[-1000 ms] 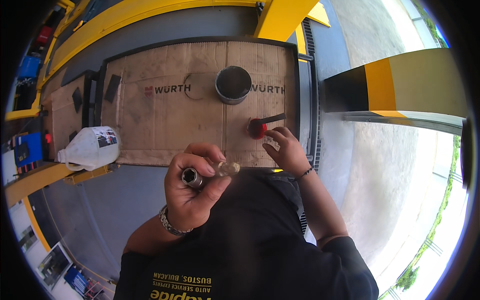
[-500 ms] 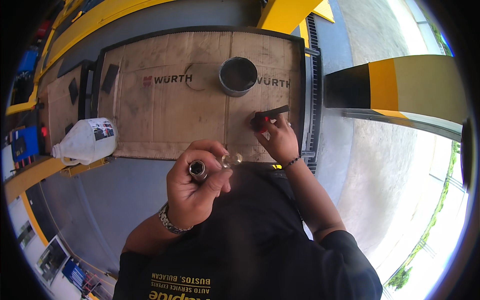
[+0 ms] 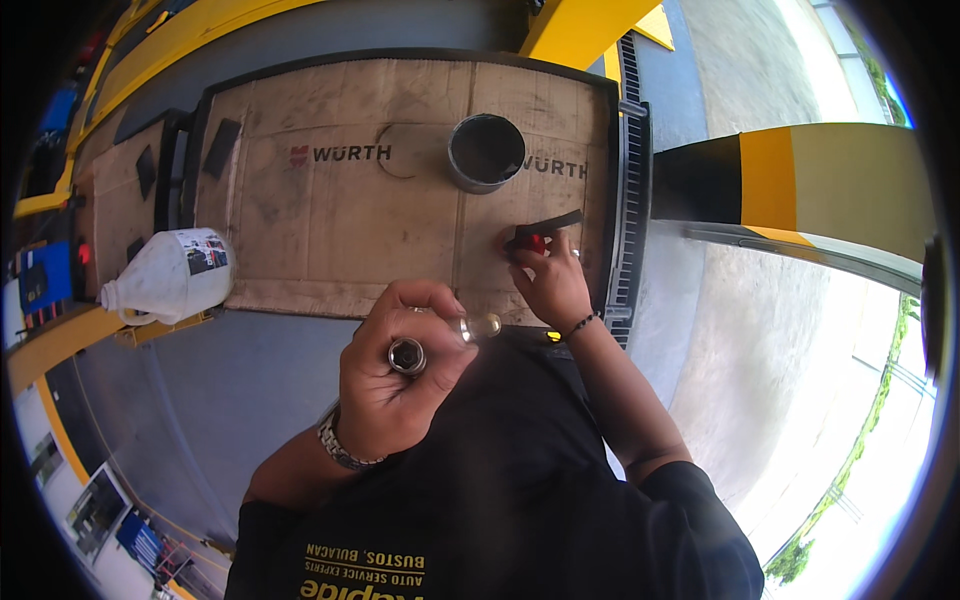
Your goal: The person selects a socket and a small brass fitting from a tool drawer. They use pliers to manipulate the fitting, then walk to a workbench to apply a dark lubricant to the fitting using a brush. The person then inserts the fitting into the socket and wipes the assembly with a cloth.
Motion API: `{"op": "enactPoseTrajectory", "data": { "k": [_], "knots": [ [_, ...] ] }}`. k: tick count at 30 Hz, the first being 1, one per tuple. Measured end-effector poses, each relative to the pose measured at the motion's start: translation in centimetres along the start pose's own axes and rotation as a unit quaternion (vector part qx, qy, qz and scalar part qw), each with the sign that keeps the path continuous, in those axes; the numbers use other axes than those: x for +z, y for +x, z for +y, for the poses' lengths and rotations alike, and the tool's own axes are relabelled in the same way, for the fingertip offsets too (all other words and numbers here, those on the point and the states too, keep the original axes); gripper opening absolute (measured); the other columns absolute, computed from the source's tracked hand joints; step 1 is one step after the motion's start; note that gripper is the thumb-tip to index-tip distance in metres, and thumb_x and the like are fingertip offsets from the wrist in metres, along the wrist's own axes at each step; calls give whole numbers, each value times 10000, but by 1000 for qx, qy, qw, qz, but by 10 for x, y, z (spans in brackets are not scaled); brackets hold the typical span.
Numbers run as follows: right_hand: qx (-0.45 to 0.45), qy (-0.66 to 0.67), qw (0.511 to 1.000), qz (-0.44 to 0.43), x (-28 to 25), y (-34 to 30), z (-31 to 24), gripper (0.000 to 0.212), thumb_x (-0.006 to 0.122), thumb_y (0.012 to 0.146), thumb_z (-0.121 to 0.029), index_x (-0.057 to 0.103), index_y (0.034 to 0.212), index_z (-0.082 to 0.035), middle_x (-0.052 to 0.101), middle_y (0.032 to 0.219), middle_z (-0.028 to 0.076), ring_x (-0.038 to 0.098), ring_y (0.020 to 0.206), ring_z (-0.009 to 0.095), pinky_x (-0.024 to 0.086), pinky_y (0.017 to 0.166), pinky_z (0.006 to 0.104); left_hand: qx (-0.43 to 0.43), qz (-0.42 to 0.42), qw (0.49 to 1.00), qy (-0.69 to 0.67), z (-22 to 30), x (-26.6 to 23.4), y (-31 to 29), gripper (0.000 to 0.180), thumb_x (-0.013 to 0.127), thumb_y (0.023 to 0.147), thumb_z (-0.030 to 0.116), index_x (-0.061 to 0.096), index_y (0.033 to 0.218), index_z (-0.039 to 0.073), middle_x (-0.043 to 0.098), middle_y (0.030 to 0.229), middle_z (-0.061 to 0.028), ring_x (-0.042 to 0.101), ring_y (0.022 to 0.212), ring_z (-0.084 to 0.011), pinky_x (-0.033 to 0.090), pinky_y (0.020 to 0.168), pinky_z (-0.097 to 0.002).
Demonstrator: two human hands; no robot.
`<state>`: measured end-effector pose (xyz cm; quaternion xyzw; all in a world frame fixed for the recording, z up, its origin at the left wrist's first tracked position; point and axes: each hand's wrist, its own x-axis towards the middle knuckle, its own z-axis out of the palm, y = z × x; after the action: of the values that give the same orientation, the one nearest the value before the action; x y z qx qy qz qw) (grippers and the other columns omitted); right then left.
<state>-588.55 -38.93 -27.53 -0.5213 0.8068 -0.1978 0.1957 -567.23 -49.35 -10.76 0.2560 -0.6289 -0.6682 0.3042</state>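
My left hand (image 3: 400, 375) is closed, raised in front of the shirt. A small clear glass light bulb (image 3: 483, 327) is pinched between its thumb and index finger, rounded end pointing right. A shiny metal socket (image 3: 407, 356) is tucked in the same hand, its hollow end showing. Over the cardboard's near right part, my right hand (image 3: 556, 285) has its fingertips closed on a small red and black object (image 3: 533, 244), whose kind I cannot make out. Just beyond these fingers is a black flat strip (image 3: 560, 222); whether it is part of that object I cannot tell.
Cardboard (image 3: 330, 230) lines the dark-rimmed work surface. On it stands a round dark tub (image 3: 486, 155), with a black pad (image 3: 222, 148) far left. A white plastic jug (image 3: 175, 277) sits left. A striped yellow and black post (image 3: 770, 180) rises at right.
The light bulb has turned in my left fingers, so its rounded glass end now sticks out to the right. My left hand has shifted slightly right; the right hand keeps its hold.
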Motion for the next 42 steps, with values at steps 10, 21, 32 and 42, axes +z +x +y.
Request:
{"op": "enactPoseTrajectory", "data": {
  "k": [10,21,32,42],
  "knots": [
    [40,47,998,-26,6,4,3,247,742,812,-228,733,1041,-136,506,1265,235,530,1146,410,478,961,465,28,-38,996,77,3,-1,5,202,650,819,-77,663,949,77,545,1102,-136,563,965,-179,457,845,-283],
    [24,102,994,-1,-29,-11,-5,272,719,823,-182,675,1073,-86,517,1265,208,584,1077,359,488,930,401,141,-56,960,237,16,8,18,215,634,798,-109,663,948,43,492,1124,-140,556,746,-131,486,654,-246],
    [-206,417,878,-116,-194,-41,-104,478,540,677,24,638,1145,11,486,1105,166,533,1018,272,450,893,353,115,-84,944,299,20,19,19,227,628,749,-104,658,937,20,501,1098,-131,595,734,-145,506,612,-264],
    [-230,206,947,-93,-214,-35,-130,555,497,584,99,719,1071,-48,497,1109,189,555,933,304,476,808,347,108,-94,943,299,27,27,17,244,649,716,-99,649,924,29,502,1069,-133,596,763,-193,503,651,-301]
  ]
}}
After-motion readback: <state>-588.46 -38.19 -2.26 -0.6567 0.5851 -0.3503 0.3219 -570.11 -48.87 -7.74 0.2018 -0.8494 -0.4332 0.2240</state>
